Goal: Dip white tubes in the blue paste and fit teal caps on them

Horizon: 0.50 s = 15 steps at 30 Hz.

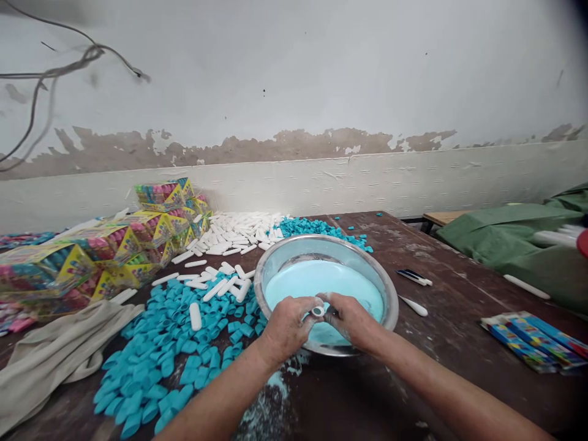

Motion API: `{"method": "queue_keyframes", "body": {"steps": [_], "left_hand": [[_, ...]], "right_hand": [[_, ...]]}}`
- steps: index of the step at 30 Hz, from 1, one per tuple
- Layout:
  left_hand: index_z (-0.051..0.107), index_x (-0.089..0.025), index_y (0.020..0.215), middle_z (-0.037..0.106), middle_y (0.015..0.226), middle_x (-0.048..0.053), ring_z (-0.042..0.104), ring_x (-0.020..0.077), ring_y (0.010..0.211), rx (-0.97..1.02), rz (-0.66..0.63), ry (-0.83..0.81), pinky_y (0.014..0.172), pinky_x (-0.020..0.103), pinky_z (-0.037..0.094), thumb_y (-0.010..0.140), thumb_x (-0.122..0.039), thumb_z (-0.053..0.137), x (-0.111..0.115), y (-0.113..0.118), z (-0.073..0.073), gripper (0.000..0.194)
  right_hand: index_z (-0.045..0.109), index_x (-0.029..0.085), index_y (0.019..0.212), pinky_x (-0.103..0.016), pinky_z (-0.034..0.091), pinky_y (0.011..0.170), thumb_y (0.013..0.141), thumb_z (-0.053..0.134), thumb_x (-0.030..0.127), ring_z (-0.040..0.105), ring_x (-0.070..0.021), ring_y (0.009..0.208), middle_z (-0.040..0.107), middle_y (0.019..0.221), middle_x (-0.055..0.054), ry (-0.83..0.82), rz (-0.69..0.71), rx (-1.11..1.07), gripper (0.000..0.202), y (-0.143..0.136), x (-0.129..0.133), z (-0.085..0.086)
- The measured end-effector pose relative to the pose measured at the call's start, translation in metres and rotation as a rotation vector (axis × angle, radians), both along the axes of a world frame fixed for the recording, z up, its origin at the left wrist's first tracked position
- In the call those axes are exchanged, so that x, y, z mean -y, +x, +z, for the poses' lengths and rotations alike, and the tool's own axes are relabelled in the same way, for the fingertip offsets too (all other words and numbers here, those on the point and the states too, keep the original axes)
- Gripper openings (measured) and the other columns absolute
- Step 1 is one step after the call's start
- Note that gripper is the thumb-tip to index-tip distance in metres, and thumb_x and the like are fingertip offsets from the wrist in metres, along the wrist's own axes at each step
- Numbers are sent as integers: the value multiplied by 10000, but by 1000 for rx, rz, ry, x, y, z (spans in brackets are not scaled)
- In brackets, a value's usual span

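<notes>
Over the near rim of a metal basin (392, 306), my left hand (287, 324) and my right hand (351, 315) meet. Between their fingertips is a small white hollow piece (317, 311), its open round end facing me; both hands are closed on it. Pale blue powder or liquid (321, 282) lies in the basin; I cannot tell which. To the left spreads a heap of teal caps (156, 349), with several white rounded tubes (229, 286) on and behind it. One white tube (195, 316) rests on the teal heap.
Boxed, colourful packs (151, 229) stand stacked at the left, beside a beige cloth (68, 349). More white tubes (248, 226) and teal caps (312, 228) lie behind the basin. Rightward are a white pointed tool (414, 306), flat colourful packets (535, 340) and green fabric (500, 236).
</notes>
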<state>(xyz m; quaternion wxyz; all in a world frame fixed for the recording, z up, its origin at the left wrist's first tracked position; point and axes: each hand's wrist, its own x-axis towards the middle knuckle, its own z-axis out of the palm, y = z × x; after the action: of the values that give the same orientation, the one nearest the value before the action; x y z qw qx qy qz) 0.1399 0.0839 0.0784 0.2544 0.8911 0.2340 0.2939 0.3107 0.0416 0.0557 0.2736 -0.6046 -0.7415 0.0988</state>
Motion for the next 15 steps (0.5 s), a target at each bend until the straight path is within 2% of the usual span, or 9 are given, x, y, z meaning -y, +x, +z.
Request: {"method": "queue_keyframes", "body": {"steps": [2,4,7,10,12,15], "left_hand": [[647,-212,843,670,894,24,585,172,862,74,0,-31,815,271,407,801,-186,477,8,-5,2,177],[644,-191,830,661,863,26,577,171,838,179,46,-116,790,260,420,773,-216,530,13,-12,6,130],[627,-159,798,640,792,13,568,159,780,295,121,-303,751,244,432,764,-262,543,14,-35,13,137],[596,-144,829,626,816,17,561,150,776,423,228,-434,751,245,434,779,-284,532,12,-81,14,162],[561,-138,864,618,827,34,560,148,754,522,318,-532,697,244,448,789,-312,527,15,-117,6,192],[514,-141,886,602,785,42,552,141,668,603,414,-702,569,231,454,818,-372,486,30,-161,-18,242]], "right_hand": [[572,165,816,-256,416,662,783,474,182,588,-180,749,649,808,-64,7,29,68,105,-8,3,1],[559,164,765,-247,400,616,817,449,222,569,-169,682,630,741,-59,18,38,117,135,-20,5,6],[567,160,859,-264,406,636,848,421,272,577,-187,725,628,781,-77,48,82,113,184,-41,10,19],[528,174,1046,-284,424,694,839,416,237,589,-203,822,631,905,-95,73,115,28,244,-63,20,29],[523,198,1061,-285,434,707,846,399,242,592,-200,829,629,937,-95,70,140,-16,253,-77,29,27],[579,221,911,-266,438,665,857,365,244,591,-185,745,637,841,-78,-27,248,-15,223,-96,37,5]]}}
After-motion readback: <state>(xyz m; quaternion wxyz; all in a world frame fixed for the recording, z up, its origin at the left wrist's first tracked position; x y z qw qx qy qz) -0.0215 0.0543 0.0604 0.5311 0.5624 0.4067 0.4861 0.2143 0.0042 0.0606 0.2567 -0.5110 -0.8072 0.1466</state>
